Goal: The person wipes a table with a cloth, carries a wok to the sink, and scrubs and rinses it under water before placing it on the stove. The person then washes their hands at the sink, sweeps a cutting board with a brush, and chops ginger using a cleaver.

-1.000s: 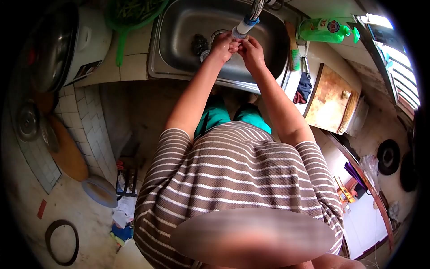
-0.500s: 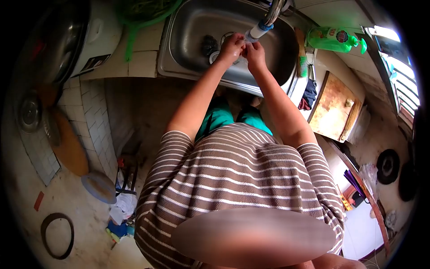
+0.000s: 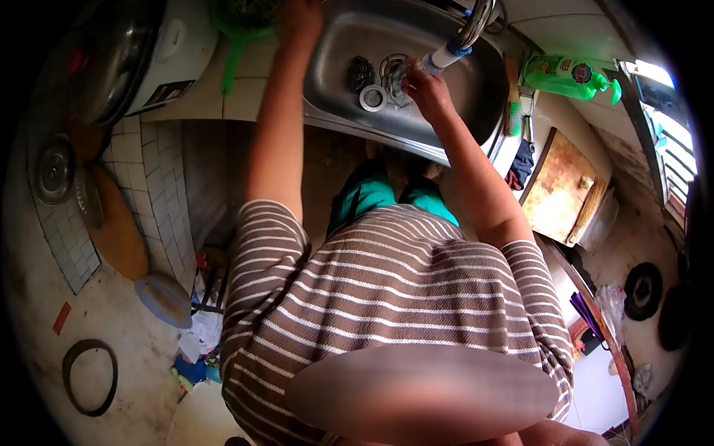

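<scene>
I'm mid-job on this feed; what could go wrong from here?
The left hand is beside the round green plastic basket at the counter; a knock might tip it.
The right hand is close to the white-and-blue faucet nozzle and could bump it.
The small round silver strainer lies loose in the grey metal sink, so it may get knocked about.
</scene>
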Tool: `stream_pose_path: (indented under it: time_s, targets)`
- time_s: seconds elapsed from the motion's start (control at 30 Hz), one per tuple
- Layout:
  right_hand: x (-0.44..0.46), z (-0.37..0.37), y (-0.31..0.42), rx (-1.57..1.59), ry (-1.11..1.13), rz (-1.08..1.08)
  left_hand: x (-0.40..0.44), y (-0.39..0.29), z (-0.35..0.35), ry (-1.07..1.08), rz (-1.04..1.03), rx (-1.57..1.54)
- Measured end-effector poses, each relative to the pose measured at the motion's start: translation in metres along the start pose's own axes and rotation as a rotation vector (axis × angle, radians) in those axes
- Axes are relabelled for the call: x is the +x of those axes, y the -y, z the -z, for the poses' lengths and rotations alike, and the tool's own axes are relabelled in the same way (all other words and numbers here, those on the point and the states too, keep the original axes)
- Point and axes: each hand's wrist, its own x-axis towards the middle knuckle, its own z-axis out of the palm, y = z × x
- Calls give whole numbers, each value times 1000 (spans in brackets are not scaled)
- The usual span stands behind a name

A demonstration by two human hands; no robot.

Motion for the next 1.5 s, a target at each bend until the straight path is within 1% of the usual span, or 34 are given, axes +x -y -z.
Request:
stream_pose_path:
  time_s: [0.07,0.1,0.17,0.2,0.27,0.3,0.33,0.37,0.4,0.47,0.5,0.53,0.57,0.6,0.63,0.7,0.73,0.77,0.8,0.83,0.87,0.93,0.97,1.03,1.07,1.1,1.17,1.2,1.23,1.3,1.33,1.37,1.43,1.5]
  targets:
    - [0,-2,-4,181,124,48,24,17,16,-80,-158,220]
    - [-2,-3,-5,186,122,43,27,19,20,-73,-159,223]
    - [-7,-11,0,220,63,51,24,11,32,-207,-243,249]
    - [-5,-7,-4,224,59,48,17,7,36,-201,-244,249]
    - [9,10,-16,333,106,11,-4,3,39,-204,-418,216]
    - [13,21,-20,335,105,10,-22,7,28,-203,-357,113]
    - [16,34,-23,324,226,-11,-45,10,15,-203,-293,9]
    - [18,40,-25,312,348,-33,-64,5,8,-49,-288,-102]
    - [15,39,-26,313,346,-36,-84,1,2,104,-280,-212]
    - [4,28,-31,12,97,-34,-128,-2,-17,309,-130,-298]
    - [-2,20,-32,15,94,-35,-162,12,-38,464,119,-516]
    - [-8,12,-34,-104,28,-17,-185,20,-56,614,377,-730]
    - [-10,9,-36,-224,-37,2,-193,7,-50,722,569,-936]
    - [-8,18,-41,-288,32,20,-198,-7,-48,754,769,-1053]
    - [-5,24,-47,-289,32,16,-204,-18,-50,782,973,-1165]
    - [2,31,-56,-202,89,22,-208,-41,-55,800,1059,-1223]
    - [2,31,-58,-203,90,18,-210,-48,-61,820,1052,-1265]
    - [1,29,-60,-197,34,23,-216,-54,-72,766,1036,-1275]
    - [0,29,-61,-192,-22,28,-219,-57,-83,715,981,-1194]
    - [-2,27,-57,-196,-22,26,-220,-59,-90,664,924,-1115]
    - [-4,28,-50,-235,1,46,-221,-57,-95,661,928,-1118]
    - [0,34,-41,-271,55,43,-218,-56,-102,650,847,-1026]
    - [6,36,-45,-276,56,38,-216,-56,-101,648,853,-1028]
    - [19,39,-53,-269,-92,127,-214,-52,-98,629,927,-976]
    - [35,48,-64,-485,-146,143,-219,-46,-98,579,814,-879]
    - [46,60,-76,-484,-139,137,-222,-39,-98,575,820,-872]
    - [58,70,-94,-1608,-11,782,-222,-33,-83,413,540,-586]
    - [59,74,-101,-1663,40,795,-222,-32,-72,390,532,-569]
    - [69,82,-108,-1655,50,782,-216,-37,-56,366,533,-563]
    - [98,100,-122,-1649,102,345,-220,-26,-49,386,560,-604]
    - [86,80,-102,-1548,31,381,-223,-21,-46,390,590,-629]
    - [93,75,-106,-1336,-43,417,-222,-23,-39,353,695,-764]
    - [108,51,-100,-1222,116,567,-219,-23,-30,285,758,-919]
    - [109,3,-94,-894,-40,643,-217,-26,-26,235,795,-942]
